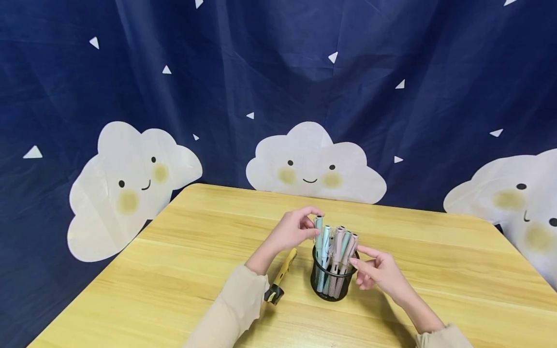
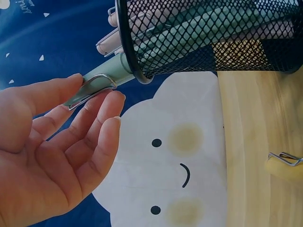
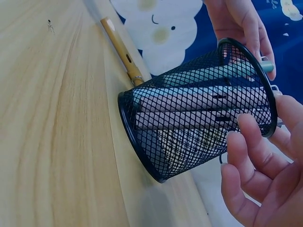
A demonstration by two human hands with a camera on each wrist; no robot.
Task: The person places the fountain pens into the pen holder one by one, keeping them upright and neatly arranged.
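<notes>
A black mesh pen holder [image 1: 331, 285] stands on the table, filled with several pens in green, light blue and pale pink. My left hand [image 1: 297, 231] pinches the capped upper end of a green pen [image 2: 97, 85] by its metal clip, between thumb and fingers. The pen's lower part is still inside the mesh. On the opposite side, my right hand [image 1: 383, 274] holds the holder at its rim [image 3: 272, 113], thumb at the top edge and fingers by the mesh. Pale pink pens [image 3: 189, 118] show through the wall there.
Left of the holder, a yellow pen [image 1: 285, 268] lies on the wooden table [image 1: 174, 280]. A small black object [image 1: 274, 293] overlaps its near end, beside my left sleeve. Behind the table hangs a dark blue curtain [image 1: 287, 72] printed with smiling clouds.
</notes>
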